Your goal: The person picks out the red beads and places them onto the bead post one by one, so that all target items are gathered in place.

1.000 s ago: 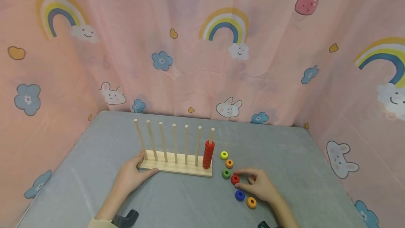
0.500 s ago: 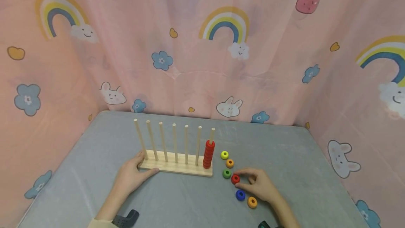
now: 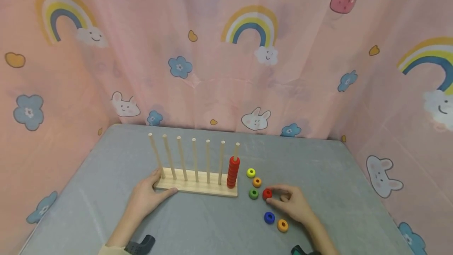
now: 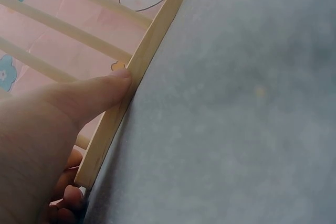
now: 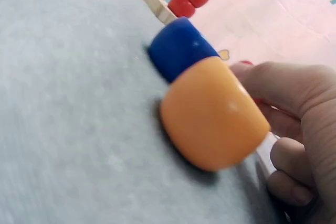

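Note:
A wooden peg rack (image 3: 198,183) with a row of upright pegs stands on the table, its rightmost peg carrying a stack of red beads (image 3: 232,172). My left hand (image 3: 146,193) grips the left end of its base; in the left wrist view the thumb (image 4: 107,90) presses along the base's front edge and the other fingers curl behind. At the right, my right hand (image 3: 291,203) pinches a loose red bead (image 3: 267,194) between thumb and fingers. In the right wrist view that bead is mostly hidden behind the thumb and an orange bead (image 5: 212,116).
Loose beads lie near the right hand: yellow (image 3: 251,173), orange (image 3: 257,182), green (image 3: 253,194), and blue (image 3: 269,218), with the other orange one closest to the wrist. A pink patterned curtain (image 3: 212,89) hangs behind and beside the grey table (image 3: 198,227).
My right hand has shifted slightly away and to the right with the red bead, widening the gap from the green and blue beads. The left hand stays on the rack.

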`<state>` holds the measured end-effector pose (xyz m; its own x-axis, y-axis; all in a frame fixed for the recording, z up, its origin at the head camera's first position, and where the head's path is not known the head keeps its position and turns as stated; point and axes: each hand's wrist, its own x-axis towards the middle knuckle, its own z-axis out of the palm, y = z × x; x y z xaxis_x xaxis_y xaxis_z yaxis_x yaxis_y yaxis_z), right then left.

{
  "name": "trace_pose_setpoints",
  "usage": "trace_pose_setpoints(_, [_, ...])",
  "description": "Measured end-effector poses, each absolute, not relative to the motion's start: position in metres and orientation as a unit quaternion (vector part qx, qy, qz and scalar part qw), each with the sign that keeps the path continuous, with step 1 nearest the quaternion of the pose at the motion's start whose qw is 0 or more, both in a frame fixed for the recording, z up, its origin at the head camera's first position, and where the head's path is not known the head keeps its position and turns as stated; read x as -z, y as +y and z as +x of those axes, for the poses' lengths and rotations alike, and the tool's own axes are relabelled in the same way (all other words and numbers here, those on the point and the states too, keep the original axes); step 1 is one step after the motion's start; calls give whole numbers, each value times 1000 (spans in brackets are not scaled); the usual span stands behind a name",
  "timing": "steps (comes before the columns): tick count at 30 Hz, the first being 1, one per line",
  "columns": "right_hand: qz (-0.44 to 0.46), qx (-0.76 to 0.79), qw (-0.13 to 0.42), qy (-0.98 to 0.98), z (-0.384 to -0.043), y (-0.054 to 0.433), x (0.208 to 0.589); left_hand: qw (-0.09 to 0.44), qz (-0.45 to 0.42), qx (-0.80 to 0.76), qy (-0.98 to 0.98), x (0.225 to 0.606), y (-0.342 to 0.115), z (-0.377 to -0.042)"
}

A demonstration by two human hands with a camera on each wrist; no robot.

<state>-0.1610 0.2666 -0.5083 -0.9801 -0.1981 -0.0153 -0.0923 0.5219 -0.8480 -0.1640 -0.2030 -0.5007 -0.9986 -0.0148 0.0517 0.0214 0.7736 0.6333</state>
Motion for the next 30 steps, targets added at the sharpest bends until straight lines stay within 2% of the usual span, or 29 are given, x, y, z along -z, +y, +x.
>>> trace_pose_setpoints(7, [-29,474,31,880,-163,269,501,25,2,334,-942,501,-202,-165])
trace_pose_setpoints(20, [-72,474,-2,877,-163,263,492,23,4,339,-940,500,-203,-163])
trace_pose_setpoints(30, [-50,465,9,884,-164,256,482,24,3,337,-941,500,-202,-164])
